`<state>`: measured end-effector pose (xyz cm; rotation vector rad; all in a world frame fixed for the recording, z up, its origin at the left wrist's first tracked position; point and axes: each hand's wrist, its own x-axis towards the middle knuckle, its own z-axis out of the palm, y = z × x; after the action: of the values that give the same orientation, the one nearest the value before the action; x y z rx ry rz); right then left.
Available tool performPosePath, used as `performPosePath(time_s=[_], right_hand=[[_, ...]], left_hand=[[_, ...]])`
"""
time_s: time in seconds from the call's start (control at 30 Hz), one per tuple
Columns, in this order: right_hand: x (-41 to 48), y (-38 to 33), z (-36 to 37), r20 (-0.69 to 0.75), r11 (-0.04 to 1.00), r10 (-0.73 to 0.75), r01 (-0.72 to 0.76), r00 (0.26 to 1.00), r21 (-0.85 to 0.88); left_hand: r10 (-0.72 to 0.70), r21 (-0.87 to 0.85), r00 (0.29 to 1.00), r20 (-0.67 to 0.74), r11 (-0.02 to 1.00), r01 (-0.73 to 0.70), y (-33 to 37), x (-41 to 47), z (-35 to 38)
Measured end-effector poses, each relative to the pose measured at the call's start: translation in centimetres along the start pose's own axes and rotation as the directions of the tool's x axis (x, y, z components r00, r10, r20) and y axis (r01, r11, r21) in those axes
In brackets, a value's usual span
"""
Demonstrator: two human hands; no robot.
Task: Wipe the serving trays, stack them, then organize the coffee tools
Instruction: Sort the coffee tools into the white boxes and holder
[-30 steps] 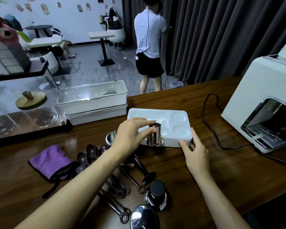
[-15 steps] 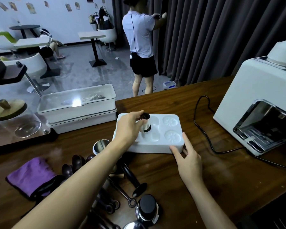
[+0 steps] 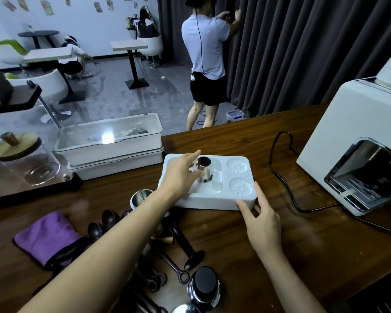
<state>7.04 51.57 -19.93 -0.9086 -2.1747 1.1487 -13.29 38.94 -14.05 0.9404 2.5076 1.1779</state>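
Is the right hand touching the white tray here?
Touching. In the head view the right hand rests its thumb on the front wall of the white tray, with fingers against its right corner.

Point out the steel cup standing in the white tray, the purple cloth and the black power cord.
steel cup [image 3: 205,173]: head view, on its shiny side wall.
purple cloth [image 3: 46,236]: head view, middle of the folded fabric.
power cord [image 3: 284,132]: head view, top of its far loop.

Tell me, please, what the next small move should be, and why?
Probably move the left hand to the second steel cup beside the white tray: the first cup already stands upright in its recess, and the right hand rests on the tray's corner.
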Motion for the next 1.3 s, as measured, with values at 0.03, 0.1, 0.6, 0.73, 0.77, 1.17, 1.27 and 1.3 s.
performPosePath(time_s=[0.03, 0.1, 0.6, 0.73, 0.77, 1.17, 1.27, 1.3], right_hand=[[0.0, 0.0, 0.0, 0.000, 1.000, 0.002, -0.002, 1.000, 0.001], [0.0, 0.0, 0.0, 0.002, 1.000, 0.006, -0.006, 1.000, 0.006], [-0.2, -0.8, -0.2, 0.018, 0.999, 0.017, -0.017, 1.000, 0.027], [-0.3, -1.1, -0.4, 0.015, 0.999, 0.010, -0.010, 1.000, 0.034], [-0.4, -1.2, -0.4, 0.015, 0.999, 0.011, -0.011, 1.000, 0.036], [-0.6, -1.5, -0.5, 0.029, 0.999, 0.023, -0.024, 0.999, 0.041], [-0.6, -1.5, -0.5, 0.029, 0.999, 0.028, -0.029, 0.999, 0.039], [-0.6, -1.4, -0.5, 0.029, 0.999, 0.027, -0.028, 0.999, 0.039]], left_hand=[[0.014, 0.018, 1.000, -0.012, 1.000, -0.013, 0.1, -0.6, -0.6], [0.074, 0.079, 0.994, -0.076, 0.995, -0.068, 0.2, -2.0, -2.3], [-0.171, 0.285, 0.983, 0.070, 0.948, 0.144, -7.0, -11.9, -10.1], [-0.190, 0.231, 0.982, -0.007, 0.955, 0.187, -8.7, -12.2, -9.3], [-0.177, 0.208, 0.984, -0.033, 0.961, 0.180, -8.8, -12.3, -9.1], [-0.131, -0.076, 0.971, -0.198, 0.990, 0.118, -9.6, -12.4, -8.4], [-0.117, -0.225, 0.953, -0.279, 0.973, 0.054, -9.2, -12.6, -8.6], [-0.111, -0.243, 0.948, -0.300, 0.969, 0.037, -9.1, -12.6, -8.7]])
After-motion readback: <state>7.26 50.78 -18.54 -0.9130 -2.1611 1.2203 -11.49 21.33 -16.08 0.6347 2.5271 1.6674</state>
